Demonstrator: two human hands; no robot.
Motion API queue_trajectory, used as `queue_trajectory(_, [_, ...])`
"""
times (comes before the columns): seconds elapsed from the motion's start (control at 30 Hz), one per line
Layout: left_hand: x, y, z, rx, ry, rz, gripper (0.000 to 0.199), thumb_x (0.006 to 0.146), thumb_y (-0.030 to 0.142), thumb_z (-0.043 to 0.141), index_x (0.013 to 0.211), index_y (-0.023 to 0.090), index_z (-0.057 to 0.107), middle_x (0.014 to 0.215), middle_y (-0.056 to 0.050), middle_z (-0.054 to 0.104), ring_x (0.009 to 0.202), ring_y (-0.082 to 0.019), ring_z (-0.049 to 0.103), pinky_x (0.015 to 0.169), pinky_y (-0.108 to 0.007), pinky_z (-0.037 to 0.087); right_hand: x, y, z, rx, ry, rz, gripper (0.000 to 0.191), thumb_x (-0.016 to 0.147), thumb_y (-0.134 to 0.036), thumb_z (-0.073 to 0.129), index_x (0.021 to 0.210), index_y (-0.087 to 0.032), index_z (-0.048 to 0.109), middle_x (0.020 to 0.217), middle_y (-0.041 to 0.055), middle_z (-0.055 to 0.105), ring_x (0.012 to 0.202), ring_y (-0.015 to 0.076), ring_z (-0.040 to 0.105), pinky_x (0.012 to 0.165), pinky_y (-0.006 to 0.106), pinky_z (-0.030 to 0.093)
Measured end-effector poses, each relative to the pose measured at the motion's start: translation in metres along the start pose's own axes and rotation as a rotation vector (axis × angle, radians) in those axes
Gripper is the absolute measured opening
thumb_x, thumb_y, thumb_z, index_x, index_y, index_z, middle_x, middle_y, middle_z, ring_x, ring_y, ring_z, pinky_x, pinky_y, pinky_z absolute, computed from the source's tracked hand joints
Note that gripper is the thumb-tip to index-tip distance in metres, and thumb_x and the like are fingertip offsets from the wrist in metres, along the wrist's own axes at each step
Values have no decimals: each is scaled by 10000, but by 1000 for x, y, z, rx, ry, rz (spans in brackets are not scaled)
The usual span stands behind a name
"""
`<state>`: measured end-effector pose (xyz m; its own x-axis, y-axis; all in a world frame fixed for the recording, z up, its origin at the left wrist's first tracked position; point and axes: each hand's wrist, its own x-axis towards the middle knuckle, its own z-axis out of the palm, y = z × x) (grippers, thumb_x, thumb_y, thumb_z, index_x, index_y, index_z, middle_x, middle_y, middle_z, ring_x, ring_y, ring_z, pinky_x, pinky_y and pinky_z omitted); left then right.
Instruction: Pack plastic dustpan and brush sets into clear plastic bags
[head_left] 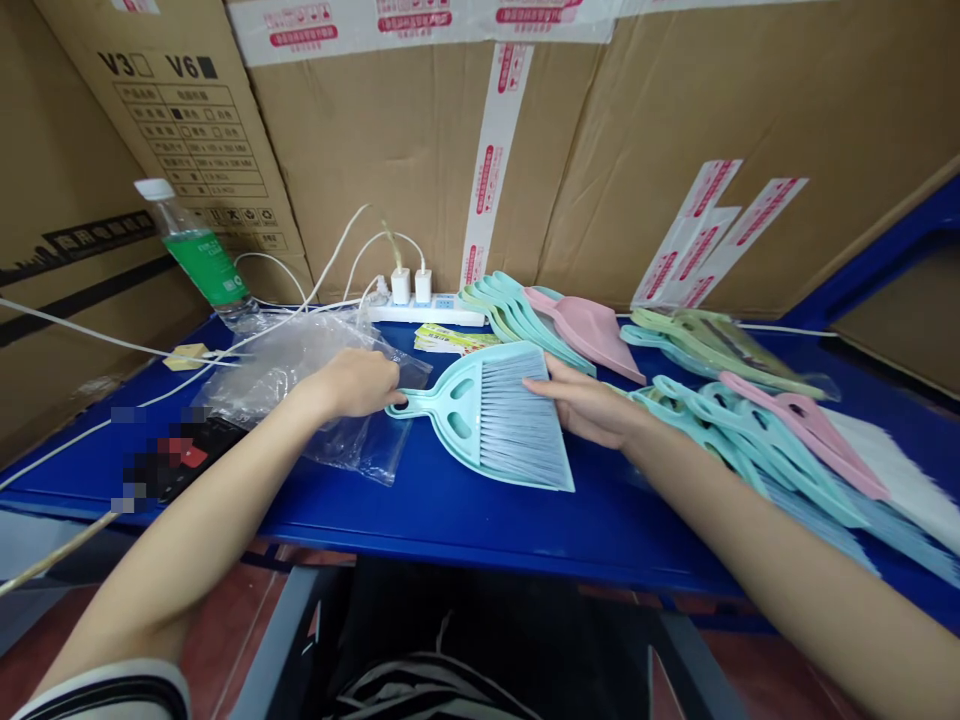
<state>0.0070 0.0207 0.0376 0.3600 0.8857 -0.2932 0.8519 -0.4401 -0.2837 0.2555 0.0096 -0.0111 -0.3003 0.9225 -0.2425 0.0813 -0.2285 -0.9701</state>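
Observation:
A light-blue brush [517, 415] with grey-blue bristles lies nested on a matching dustpan [461, 455], both above the middle of the blue table. My left hand [364, 383] is closed on the handle end of the set. At the other side my right hand [585, 400] grips the bristle end, thumb on top of the bristles and fingers behind the dustpan's edge. Crumpled clear plastic bags [360, 445] lie beneath and beside my left hand.
Behind are stacked dustpans [592, 325] and a power strip [450, 312]. Several brushes [780, 450] lie at right, near bagged green pieces [720, 350]. A bottle [202, 260], a phone [202, 450] and white cables are at left. Cardboard [420, 150] walls the back.

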Motion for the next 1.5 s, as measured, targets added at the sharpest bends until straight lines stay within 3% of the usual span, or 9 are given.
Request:
queue_trajectory(0.13, [1, -1, -1, 29, -13, 14, 347, 918, 362, 486, 764, 163, 725, 773, -106, 715, 722, -230, 656, 591, -289, 381, -3, 1, -3, -7, -28, -8, 317, 909, -146, 477, 1202, -264, 506, 1179, 56, 706, 1032, 203, 686, 891, 407, 559])
queue_trajectory(0.33, [0, -2, -2, 58, 35, 5, 392, 932, 393, 446, 751, 178, 718, 768, -91, 716, 718, -221, 655, 566, -282, 357, 2, 8, -6, 101, 15, -88, 245, 838, -139, 593, 1055, -244, 549, 1141, 43, 719, 1035, 210, 685, 975, 438, 519])
queue_trajectory(0.53, [-1, -4, -2, 75, 131, -15, 358, 932, 392, 464, 730, 188, 677, 735, -69, 705, 686, -202, 640, 534, -274, 319, 6, 13, -5, 167, 89, -90, 246, 800, -94, 608, 986, -246, 555, 1055, 19, 740, 1014, 216, 695, 1011, 472, 495])
queue_trajectory(0.73, [2, 0, 3, 21, 217, 57, 309, 920, 319, 473, 703, 189, 652, 689, -43, 678, 644, -176, 614, 536, -272, 315, 5, 11, -3, 180, 142, -74, 231, 810, -93, 599, 974, -250, 560, 1001, 9, 750, 986, 216, 705, 1004, 472, 502])
queue_trajectory(0.87, [5, 2, 7, -29, 283, 63, 320, 931, 286, 444, 715, 179, 653, 672, -50, 661, 641, -176, 607, 554, -279, 321, 5, 12, -4, 177, 109, -90, 239, 798, -113, 626, 984, -251, 565, 1009, 17, 750, 986, 228, 704, 973, 478, 520])
queue_trajectory(1.07, [8, 2, 11, -229, 391, 252, 304, 922, 269, 432, 678, 182, 590, 622, -14, 621, 541, -121, 509, 540, -261, 305, 7, 16, -5, 193, 101, -147, 228, 790, -129, 642, 971, -254, 582, 970, 10, 755, 974, 221, 705, 976, 461, 515])
queue_trajectory(1.5, [10, 2, 15, -502, 339, 574, 293, 918, 268, 408, 642, 188, 465, 588, 27, 488, 512, -94, 417, 542, -247, 320, 6, 14, -2, 166, 65, -139, 229, 813, -139, 611, 1016, -245, 611, 989, 11, 756, 987, 211, 700, 1014, 456, 486])
